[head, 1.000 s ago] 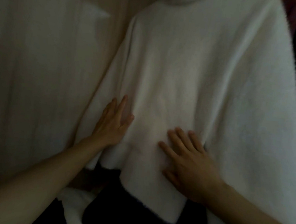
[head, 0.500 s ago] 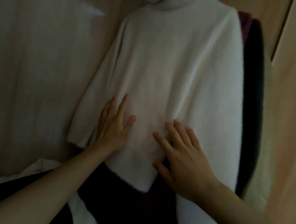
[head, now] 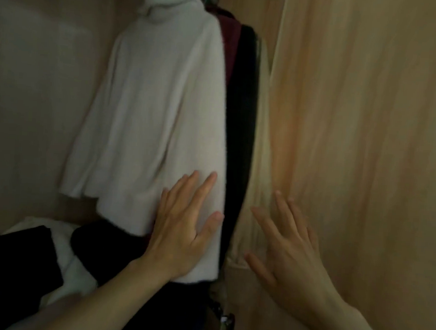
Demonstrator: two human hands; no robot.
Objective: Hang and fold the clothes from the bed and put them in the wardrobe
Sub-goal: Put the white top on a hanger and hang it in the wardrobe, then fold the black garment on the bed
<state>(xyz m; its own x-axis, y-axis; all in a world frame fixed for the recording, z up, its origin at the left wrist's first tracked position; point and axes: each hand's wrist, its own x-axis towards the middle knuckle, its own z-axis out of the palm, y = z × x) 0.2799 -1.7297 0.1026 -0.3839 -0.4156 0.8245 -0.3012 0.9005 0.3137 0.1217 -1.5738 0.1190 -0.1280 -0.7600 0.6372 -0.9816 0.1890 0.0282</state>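
A fluffy white turtleneck sweater (head: 159, 105) hangs inside the wardrobe, its collar at the top of the view. My left hand (head: 182, 229) lies flat and open against the sweater's lower right part, fingers spread. My right hand (head: 285, 250) is open too, off the sweater, held in front of the wardrobe door (head: 361, 148) with fingers apart and holding nothing. Behind the sweater hang a dark red garment (head: 229, 40), a black garment (head: 242, 130) and a pale cream one (head: 259, 167).
Folded black clothes (head: 9, 264) and white clothes (head: 61, 244) lie piled on the wardrobe floor at the lower left. The wardrobe's pale inner wall (head: 37, 90) is on the left. A metal hinge (head: 225, 318) sits low on the door edge.
The view has shifted right and pulled back, showing the whole sweater and the door. My right hand has come off the sweater to the door side; my left hand has slid to the sweater's right edge.
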